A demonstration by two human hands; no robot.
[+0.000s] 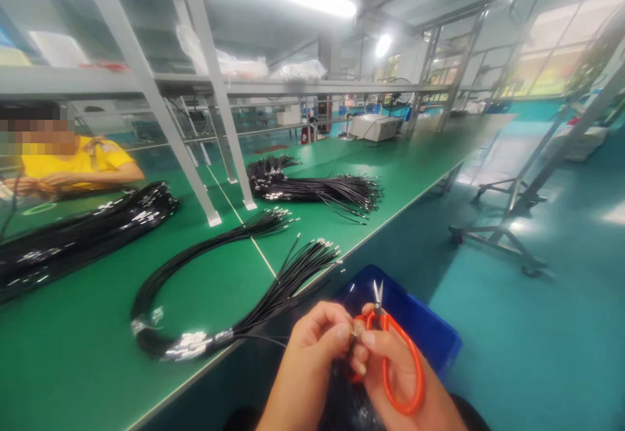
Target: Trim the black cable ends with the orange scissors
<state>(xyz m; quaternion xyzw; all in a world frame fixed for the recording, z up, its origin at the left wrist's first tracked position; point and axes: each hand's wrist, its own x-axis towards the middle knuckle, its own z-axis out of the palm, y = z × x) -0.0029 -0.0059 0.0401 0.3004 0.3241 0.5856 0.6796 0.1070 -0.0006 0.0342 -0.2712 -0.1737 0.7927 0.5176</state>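
Nearest: left hand (317, 343), thumb and fingers pinched on a small, blurred piece (356, 329). Right hand (390, 356), fingertips closed on the same piece, orange-handled scissors (385, 321) held in the palm, blades slightly parted and pointing away. Under both, a blue bin (442, 334). Beside them, on a green table (63, 359), one curved bundle of black cables (159, 276), loose ends near the edge; its pale bands were too blurred to read. Beyond: a second bundle (312, 190), grey posts (195, 187) standing between it and a thicker bundle (92, 232), a yellow-shirted person (97, 161), a white box (375, 127).
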